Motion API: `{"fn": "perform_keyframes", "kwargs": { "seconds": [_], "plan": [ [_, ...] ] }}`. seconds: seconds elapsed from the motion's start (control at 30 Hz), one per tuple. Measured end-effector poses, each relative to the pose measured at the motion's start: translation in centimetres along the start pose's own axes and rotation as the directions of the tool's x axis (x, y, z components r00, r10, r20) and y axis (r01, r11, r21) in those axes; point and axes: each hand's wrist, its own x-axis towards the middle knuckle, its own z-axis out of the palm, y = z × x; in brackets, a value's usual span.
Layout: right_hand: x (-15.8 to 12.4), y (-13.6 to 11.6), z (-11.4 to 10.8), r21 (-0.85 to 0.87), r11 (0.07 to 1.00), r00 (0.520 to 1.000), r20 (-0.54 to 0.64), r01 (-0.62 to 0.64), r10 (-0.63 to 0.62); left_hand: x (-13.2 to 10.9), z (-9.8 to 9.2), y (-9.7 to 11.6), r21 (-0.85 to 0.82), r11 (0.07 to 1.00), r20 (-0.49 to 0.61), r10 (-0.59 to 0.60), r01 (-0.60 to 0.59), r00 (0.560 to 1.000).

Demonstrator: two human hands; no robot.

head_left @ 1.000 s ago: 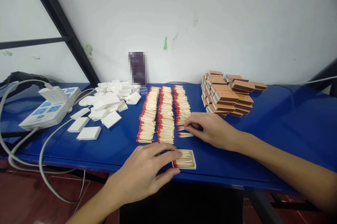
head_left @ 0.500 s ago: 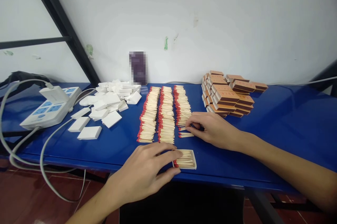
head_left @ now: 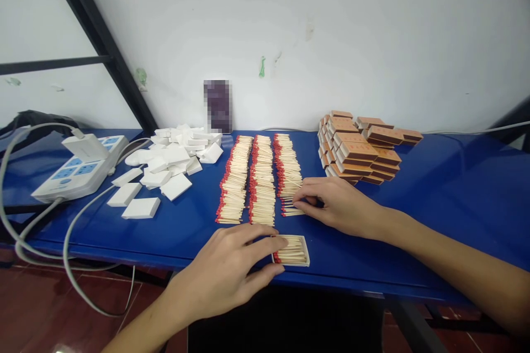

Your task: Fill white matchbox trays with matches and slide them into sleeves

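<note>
My left hand point(head_left: 232, 264) grips a small white matchbox tray point(head_left: 307, 251) by its left end, near the table's front edge. Its fingertips lie over red-headed matches point(head_left: 293, 248) inside the tray. Three long rows of matches lie behind it: a left row point(head_left: 234, 182), a middle row point(head_left: 262, 182) and a right row point(head_left: 287, 165). At the near end of the right row, my right hand point(head_left: 331, 204) is closed in a pinch on the tail ends of a few matches point(head_left: 292, 212). The fingers partly hide how many it has.
White matchbox trays point(head_left: 174, 159) are heaped on the left of the blue table point(head_left: 439, 209). Orange-brown matchbox sleeves point(head_left: 356, 148) are stacked at the right back. A power strip point(head_left: 78, 170) with looping cables lies far left. A blurred dark phone-like object point(head_left: 218, 107) leans on the wall.
My right fingers have shifted very slightly at the near end of the right row, and the few matches there lie a little differently. My left hand and the tray stay put.
</note>
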Motion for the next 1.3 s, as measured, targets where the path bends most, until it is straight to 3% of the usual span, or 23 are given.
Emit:
{"fn": "perform_keyframes", "kwargs": {
  "seconds": [0.47, 0.67, 0.8, 1.3],
  "plan": [
    [-0.6, -1.0, -0.2, 0.075, 0.996, 0.998, 0.054, -0.041, 0.037, -0.1, -0.1, 0.2, -0.013, 1.000, 0.012, -0.019, 0.019, 1.000],
    [-0.5, -1.4, -1.1, 0.258, 0.945, 0.967, 0.208, -0.202, 0.150, 0.1, -0.2, 0.2, -0.014, 0.999, 0.012, -0.032, 0.032, 0.999],
    [-0.7, -1.2, -1.6, 0.291, 0.919, 0.942, 0.281, -0.265, 0.183, 0.1, -0.2, 0.1, -0.023, 0.999, 0.013, -0.033, 0.033, 0.999],
    [-1.0, -1.1, -1.8, 0.237, 0.945, 0.946, 0.285, -0.227, 0.156, -0.3, 0.1, 0.2, -0.001, 0.997, -0.033, -0.078, 0.078, 0.996]
  ]
}}
